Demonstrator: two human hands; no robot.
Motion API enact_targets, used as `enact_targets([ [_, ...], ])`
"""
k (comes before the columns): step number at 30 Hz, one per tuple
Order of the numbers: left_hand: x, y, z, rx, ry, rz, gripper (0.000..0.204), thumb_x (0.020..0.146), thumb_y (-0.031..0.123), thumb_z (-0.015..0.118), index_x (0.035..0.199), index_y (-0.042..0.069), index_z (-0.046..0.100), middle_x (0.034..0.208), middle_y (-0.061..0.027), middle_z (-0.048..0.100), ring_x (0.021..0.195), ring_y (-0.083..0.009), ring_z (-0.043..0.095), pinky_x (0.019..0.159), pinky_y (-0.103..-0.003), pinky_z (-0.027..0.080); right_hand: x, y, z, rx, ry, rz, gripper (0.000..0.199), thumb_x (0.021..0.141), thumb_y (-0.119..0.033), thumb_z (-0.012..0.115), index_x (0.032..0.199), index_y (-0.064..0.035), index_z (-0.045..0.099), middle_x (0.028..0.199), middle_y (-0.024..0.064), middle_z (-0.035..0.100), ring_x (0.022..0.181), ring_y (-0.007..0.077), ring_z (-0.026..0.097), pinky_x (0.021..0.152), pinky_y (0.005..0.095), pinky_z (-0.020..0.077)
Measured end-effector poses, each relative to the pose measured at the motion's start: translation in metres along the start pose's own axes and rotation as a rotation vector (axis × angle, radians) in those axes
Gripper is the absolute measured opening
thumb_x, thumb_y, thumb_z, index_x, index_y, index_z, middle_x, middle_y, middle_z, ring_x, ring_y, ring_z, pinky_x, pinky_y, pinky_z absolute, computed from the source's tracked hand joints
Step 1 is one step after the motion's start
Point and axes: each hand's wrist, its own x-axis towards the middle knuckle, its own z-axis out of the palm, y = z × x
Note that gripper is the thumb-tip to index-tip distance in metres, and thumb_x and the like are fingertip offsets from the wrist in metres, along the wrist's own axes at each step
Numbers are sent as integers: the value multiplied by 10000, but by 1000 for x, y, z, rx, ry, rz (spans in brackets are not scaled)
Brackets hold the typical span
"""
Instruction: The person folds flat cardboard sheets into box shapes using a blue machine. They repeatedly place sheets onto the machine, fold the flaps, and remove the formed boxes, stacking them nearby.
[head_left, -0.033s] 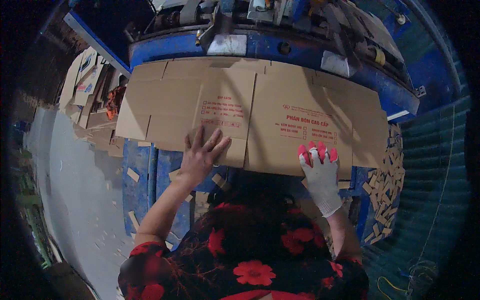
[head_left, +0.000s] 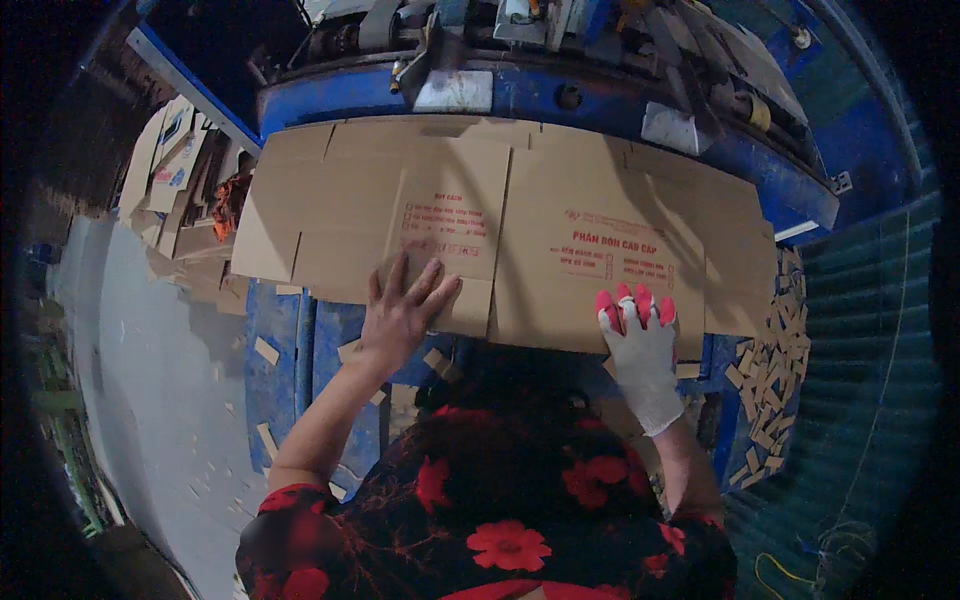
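A wide brown cardboard box blank [head_left: 570,200], slotted and printed in red, lies flat before me against the front of a blue machine. My left hand [head_left: 398,315], bare, rests on its near edge with the fingers spread. Farther right, my right hand [head_left: 640,345] wears a white knit glove with red-pink fingertips; its fingers are stretched out over the near edge of the same blank. Neither hand is closed round anything. Both palms and the underside of the blank are hidden.
The blue machine [head_left: 380,95] with rollers and metal plates spans the far side. At left stands a stack of cardboard [head_left: 180,190] beside grey floor [head_left: 160,400]. Many cardboard scraps [head_left: 770,400] are heaped at right, by a green corrugated wall [head_left: 865,330].
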Motion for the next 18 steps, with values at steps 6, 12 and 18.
enact_targets([
  [6,22,-14,-4,-125,133,-27,513,874,194,503,1382,258,468,1441,-56,430,1333,-391,346,1026,-593,279,16,10,14,-9,262,32,437,816,-178,554,1249,-235,554,1289,82,477,1190,284,476,979,565,345],
  [12,108,-43,1,-200,448,-23,475,896,165,427,1364,193,502,1420,-75,462,1317,-387,376,1054,-525,287,93,51,29,-91,305,131,466,811,-142,540,1262,-258,553,1277,97,480,1153,305,498,960,543,367],
  [18,184,-70,16,-247,526,-51,526,836,59,516,1343,198,518,1371,-60,504,1262,-364,434,1021,-506,332,168,91,46,-46,230,118,484,862,-155,482,1328,-286,494,1339,119,467,1238,379,454,1010,611,314],
])
